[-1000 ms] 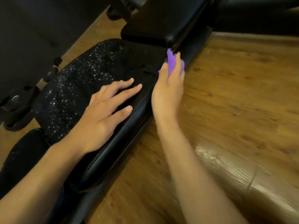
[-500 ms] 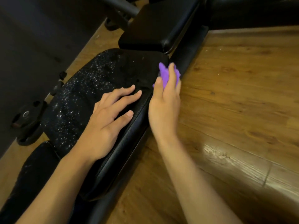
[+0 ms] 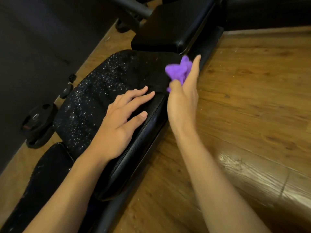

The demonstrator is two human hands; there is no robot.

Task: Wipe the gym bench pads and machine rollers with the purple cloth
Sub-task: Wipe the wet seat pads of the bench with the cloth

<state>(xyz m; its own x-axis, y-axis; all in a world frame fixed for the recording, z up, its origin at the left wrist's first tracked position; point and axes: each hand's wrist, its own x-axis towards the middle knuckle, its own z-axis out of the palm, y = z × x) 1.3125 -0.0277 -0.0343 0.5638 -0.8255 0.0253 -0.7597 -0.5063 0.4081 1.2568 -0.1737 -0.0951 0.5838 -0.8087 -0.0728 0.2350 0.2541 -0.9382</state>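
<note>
A black gym bench pad (image 3: 94,98), speckled with bright flecks, runs diagonally from lower left to upper centre. My left hand (image 3: 122,121) rests flat on it with fingers spread. My right hand (image 3: 183,100) holds the crumpled purple cloth (image 3: 179,70) between thumb and fingers at the pad's far right edge. A second black pad (image 3: 170,24) lies beyond it, and a smaller black pad (image 3: 50,167) sits at the near end.
Wooden floor (image 3: 252,98) spreads to the right of the bench. A black weight plate (image 3: 37,121) and a smaller plate (image 3: 66,90) lie on the floor to the left, by a dark wall (image 3: 42,39). A dark tube (image 3: 133,6) crosses at the top.
My right hand has turned slightly, and more of the purple cloth shows at the pad's far right edge. My left hand stays flat on the pad. The camera has shifted.
</note>
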